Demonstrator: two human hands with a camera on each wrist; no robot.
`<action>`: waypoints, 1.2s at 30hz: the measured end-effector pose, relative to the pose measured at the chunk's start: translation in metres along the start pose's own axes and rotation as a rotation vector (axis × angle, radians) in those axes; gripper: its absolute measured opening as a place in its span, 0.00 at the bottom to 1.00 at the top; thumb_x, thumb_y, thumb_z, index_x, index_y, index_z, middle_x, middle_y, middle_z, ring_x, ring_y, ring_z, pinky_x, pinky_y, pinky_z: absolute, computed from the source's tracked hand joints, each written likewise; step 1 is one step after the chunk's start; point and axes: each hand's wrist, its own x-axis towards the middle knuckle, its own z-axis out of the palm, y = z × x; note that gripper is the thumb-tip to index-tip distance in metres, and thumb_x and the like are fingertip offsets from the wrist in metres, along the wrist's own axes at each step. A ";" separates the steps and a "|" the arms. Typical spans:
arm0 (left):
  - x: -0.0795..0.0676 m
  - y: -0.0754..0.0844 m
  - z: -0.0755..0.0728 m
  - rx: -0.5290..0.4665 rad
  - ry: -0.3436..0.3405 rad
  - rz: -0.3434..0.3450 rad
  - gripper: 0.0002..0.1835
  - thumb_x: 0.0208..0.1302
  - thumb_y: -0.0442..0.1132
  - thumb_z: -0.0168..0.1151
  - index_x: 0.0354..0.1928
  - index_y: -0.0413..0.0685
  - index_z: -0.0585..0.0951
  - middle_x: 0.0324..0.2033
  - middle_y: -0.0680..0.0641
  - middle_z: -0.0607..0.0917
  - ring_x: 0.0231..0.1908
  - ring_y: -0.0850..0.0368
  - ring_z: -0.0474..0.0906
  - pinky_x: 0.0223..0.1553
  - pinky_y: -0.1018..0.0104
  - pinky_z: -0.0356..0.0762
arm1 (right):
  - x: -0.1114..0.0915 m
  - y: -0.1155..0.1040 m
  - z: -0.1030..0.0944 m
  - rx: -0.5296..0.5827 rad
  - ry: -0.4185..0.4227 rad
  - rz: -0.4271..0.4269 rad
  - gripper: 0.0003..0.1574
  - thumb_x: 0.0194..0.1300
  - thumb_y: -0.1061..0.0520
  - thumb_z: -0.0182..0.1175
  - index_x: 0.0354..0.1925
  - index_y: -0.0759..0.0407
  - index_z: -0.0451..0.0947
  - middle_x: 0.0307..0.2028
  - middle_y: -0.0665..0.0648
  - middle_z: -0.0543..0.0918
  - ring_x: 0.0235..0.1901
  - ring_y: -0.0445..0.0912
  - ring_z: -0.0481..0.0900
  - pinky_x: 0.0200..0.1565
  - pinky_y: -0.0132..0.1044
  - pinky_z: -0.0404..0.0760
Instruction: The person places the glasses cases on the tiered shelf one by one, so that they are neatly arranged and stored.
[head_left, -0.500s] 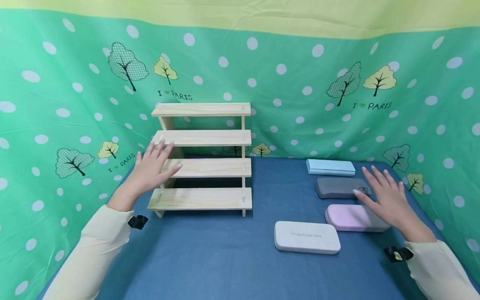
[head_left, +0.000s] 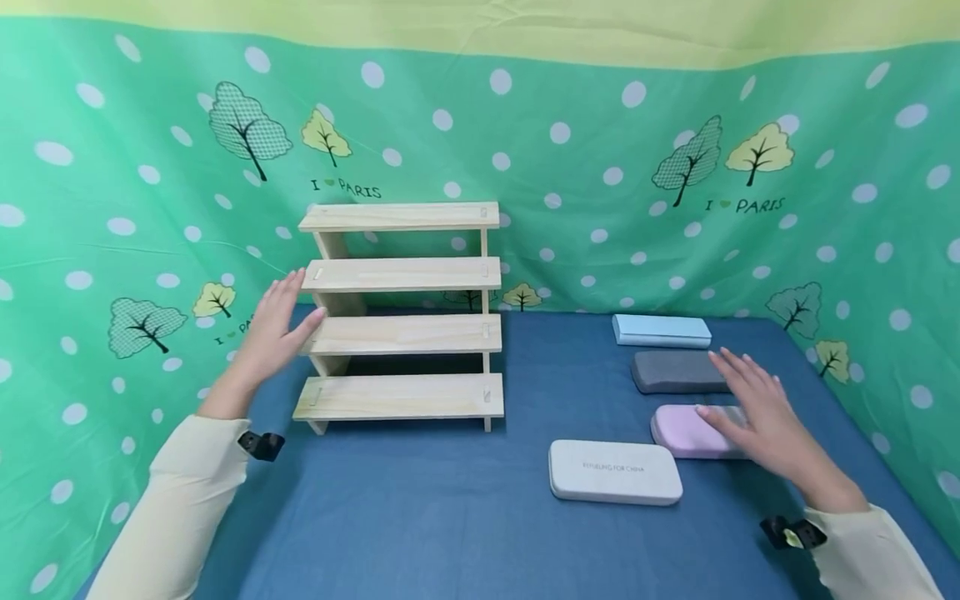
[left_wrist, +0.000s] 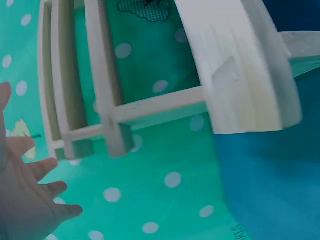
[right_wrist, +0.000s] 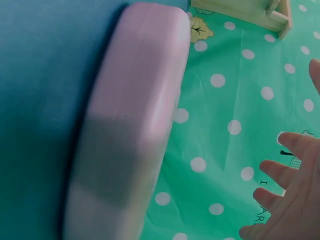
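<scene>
A wooden four-tier shelf [head_left: 405, 396] stands left of centre. My left hand [head_left: 272, 337], fingers straight and holding nothing, is at the shelf's left side; the left wrist view shows the hand [left_wrist: 30, 195] apart from the shelf ends. On the right lie a light blue case [head_left: 662, 332], a dark grey case [head_left: 675, 372], a pink case [head_left: 693, 432] and a white case [head_left: 615, 472] with printed letters. Above the pink and grey cases my right hand [head_left: 765, 421] hovers with fingers extended, covering their right ends. In the right wrist view the pink case [right_wrist: 135, 100] bears the hand's shadow.
A blue cloth [head_left: 420, 517] covers the table. Green dotted fabric [head_left: 570, 192] with printed trees hangs behind and at both sides. Each wrist carries a small dark camera, such as the left one [head_left: 261, 446].
My left hand has moved left, off the front of the shelf tiers to its side. The right hand has shifted slightly left and down, further over the pink case. The view tilted a little.
</scene>
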 end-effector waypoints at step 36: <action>-0.001 -0.021 0.038 -0.866 -0.021 -0.422 0.47 0.64 0.33 0.59 0.74 0.48 0.38 0.73 0.39 0.40 0.72 0.42 0.37 0.69 0.48 0.38 | -0.040 -0.047 0.055 0.579 -0.120 0.070 0.36 0.64 0.64 0.58 0.68 0.61 0.59 0.65 0.55 0.66 0.58 0.22 0.60 0.53 0.13 0.58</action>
